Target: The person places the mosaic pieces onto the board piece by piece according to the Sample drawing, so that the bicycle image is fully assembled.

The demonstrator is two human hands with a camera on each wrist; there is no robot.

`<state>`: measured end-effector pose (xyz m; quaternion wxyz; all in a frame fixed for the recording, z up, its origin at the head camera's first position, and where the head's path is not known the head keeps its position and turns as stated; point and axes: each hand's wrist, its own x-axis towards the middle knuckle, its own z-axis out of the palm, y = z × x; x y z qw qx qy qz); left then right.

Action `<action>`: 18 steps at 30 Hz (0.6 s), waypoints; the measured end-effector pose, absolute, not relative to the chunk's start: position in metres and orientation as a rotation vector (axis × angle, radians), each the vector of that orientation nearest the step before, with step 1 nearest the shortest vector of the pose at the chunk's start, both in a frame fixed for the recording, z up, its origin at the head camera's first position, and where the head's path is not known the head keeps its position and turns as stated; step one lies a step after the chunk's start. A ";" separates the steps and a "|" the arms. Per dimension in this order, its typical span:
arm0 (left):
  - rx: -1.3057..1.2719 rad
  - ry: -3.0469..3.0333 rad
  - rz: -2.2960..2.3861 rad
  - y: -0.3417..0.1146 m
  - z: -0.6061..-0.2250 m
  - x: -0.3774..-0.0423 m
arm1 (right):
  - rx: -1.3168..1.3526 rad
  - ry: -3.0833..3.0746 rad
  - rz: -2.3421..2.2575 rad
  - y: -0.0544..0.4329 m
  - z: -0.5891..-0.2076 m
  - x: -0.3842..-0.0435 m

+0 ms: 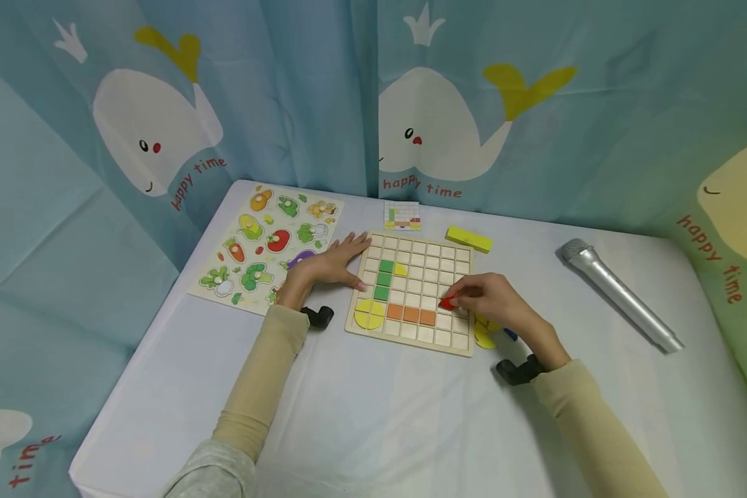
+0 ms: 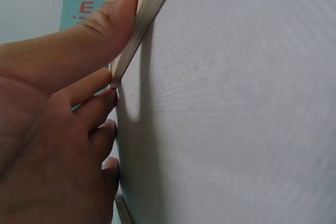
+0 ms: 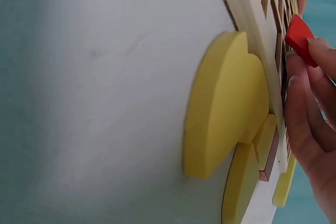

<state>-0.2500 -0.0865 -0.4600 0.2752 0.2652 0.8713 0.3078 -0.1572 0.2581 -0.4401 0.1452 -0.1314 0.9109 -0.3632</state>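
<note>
A wooden grid board (image 1: 426, 279) lies on the table. On it are green squares (image 1: 383, 280), a small yellow piece (image 1: 401, 269), a row of orange squares (image 1: 411, 315) and a yellow round (image 1: 369, 314). My left hand (image 1: 331, 265) rests along the board's left edge, fingers spread, the thumb at its rim; in the left wrist view the fingertips touch the wooden edge (image 2: 152, 3). Over the right part of the grid my right hand (image 1: 493, 297) pinches a small red block with a curved side (image 3: 300, 36) between thumb and fingers.
Loose yellow pieces (image 3: 226, 108) lie beside the board under my right forearm. A yellow bar (image 1: 469, 238) and a pattern card (image 1: 402, 216) are behind the board. To the left is a vegetable puzzle (image 1: 274, 242); a silver microphone (image 1: 622, 296) lies at the right.
</note>
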 end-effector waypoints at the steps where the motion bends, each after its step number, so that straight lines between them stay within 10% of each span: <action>1: 0.713 2.342 0.825 -0.086 -0.460 -0.250 | -0.392 2.622 -1.043 0.258 -0.440 -0.158; 18: 0.729 2.337 0.813 -0.087 -0.458 -0.250 | -0.554 2.653 -0.953 0.254 -0.443 -0.160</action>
